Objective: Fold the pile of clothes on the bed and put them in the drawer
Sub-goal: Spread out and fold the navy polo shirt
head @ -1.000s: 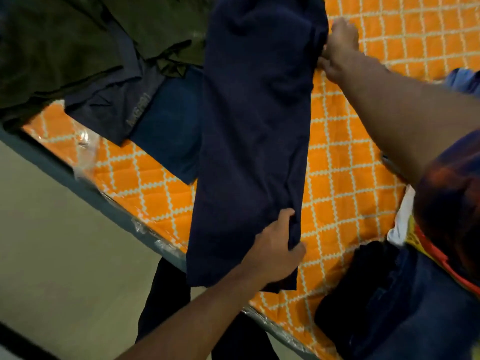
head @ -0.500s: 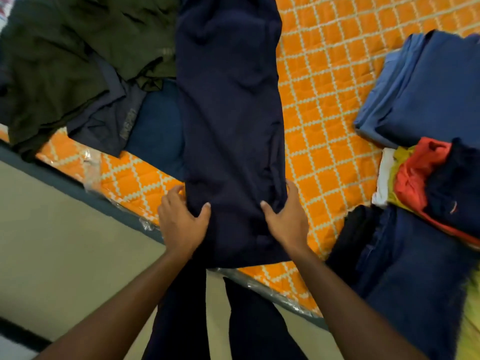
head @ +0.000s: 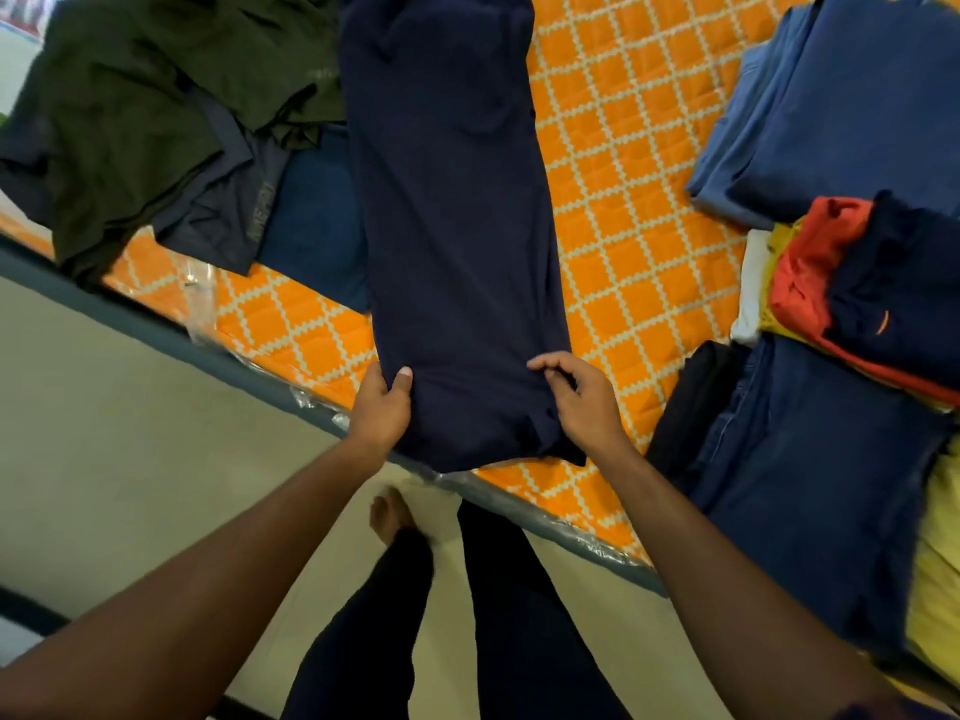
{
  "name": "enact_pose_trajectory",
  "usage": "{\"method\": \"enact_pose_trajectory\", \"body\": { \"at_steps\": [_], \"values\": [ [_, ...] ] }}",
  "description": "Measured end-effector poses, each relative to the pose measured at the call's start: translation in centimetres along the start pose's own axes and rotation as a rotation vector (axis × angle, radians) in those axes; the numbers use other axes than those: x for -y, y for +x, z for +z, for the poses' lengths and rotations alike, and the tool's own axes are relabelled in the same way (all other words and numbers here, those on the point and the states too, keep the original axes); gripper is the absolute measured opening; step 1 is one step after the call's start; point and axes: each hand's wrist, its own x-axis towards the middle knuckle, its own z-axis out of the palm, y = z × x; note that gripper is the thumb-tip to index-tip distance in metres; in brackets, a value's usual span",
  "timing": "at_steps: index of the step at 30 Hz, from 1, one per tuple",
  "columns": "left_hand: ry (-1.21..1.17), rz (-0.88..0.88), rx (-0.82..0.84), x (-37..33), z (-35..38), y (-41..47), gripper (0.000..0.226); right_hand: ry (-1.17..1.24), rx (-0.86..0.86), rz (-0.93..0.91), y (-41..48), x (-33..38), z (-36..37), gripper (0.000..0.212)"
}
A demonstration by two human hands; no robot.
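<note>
A long navy garment [head: 452, 200], folded lengthwise into a narrow strip, lies across the orange quilted bed [head: 634, 210], its near end at the bed's edge. My left hand [head: 382, 407] grips the near left corner, thumb on top. My right hand [head: 582, 402] pinches the near right corner with curled fingers. Unfolded clothes lie at the left: a dark green garment [head: 135, 106], a grey-navy one [head: 228, 200] and a blue one [head: 317, 226]. No drawer is in view.
Folded clothes are stacked at the right: a blue pile [head: 841, 106], a red, yellow and navy stack [head: 852, 293], dark jeans [head: 810, 485]. The bed's grey edge [head: 156, 330] runs diagonally over a beige floor [head: 130, 459]. My legs and foot [head: 389, 511] stand below.
My right hand came back from the garment's far end to its near end. Both hands now grip the near corners, which have lifted slightly onto the bed.
</note>
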Motion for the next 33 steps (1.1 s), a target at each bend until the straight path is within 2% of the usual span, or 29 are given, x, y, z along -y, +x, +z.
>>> {"method": "enact_pose_trajectory", "body": {
  "at_steps": [4,7,10,15,19,22,24,26,28,30,33],
  "values": [
    [-0.003,0.03,-0.026,2.7,0.6,-2.4,0.016,0.062,0.066,0.107,-2.6,-1.3,0.9,0.037],
    [0.007,0.051,0.051,5.6,0.2,-4.4,0.023,0.095,0.034,0.241,-5.1,-1.4,1.4,0.043],
    [0.052,0.058,0.125,8.7,-1.6,-6.8,0.024,0.02,0.042,0.288,-9.0,-1.9,2.7,0.049],
    [-0.072,-0.144,0.289,13.7,-5.7,-11.1,0.021,-0.028,0.18,0.399,-17.1,-3.0,4.8,0.054],
    [-0.148,-0.316,0.422,14.8,-9.2,-16.4,0.017,0.09,0.413,0.579,-24.3,-2.1,5.8,0.049],
    [-0.274,-0.355,0.448,12.1,-10.9,-18.9,0.023,0.404,0.454,0.668,-26.4,0.2,5.2,0.044],
    [-0.37,-0.357,0.406,8.5,-10.9,-18.9,0.021,0.598,0.35,0.635,-25.4,2.7,4.5,0.044],
    [-0.467,-0.353,0.358,3.9,-10.2,-16.9,0.017,0.812,0.17,0.597,-22.2,5.7,3.8,0.036],
    [-0.56,-0.288,0.278,-1.4,-8.9,-13.4,0.029,1.064,-0.026,0.6,-17.1,8.6,2.2,0.023],
    [-0.715,-0.213,0.232,-7.0,-7.1,-9.0,0.032,1.295,-0.123,0.54,-10.7,10.7,0.2,0.014],
    [-0.821,-0.068,0.243,-13.9,-5.0,-2.8,0.023,1.387,-0.231,0.409,-1.7,12.9,-2.2,0.013]
  ]
}}
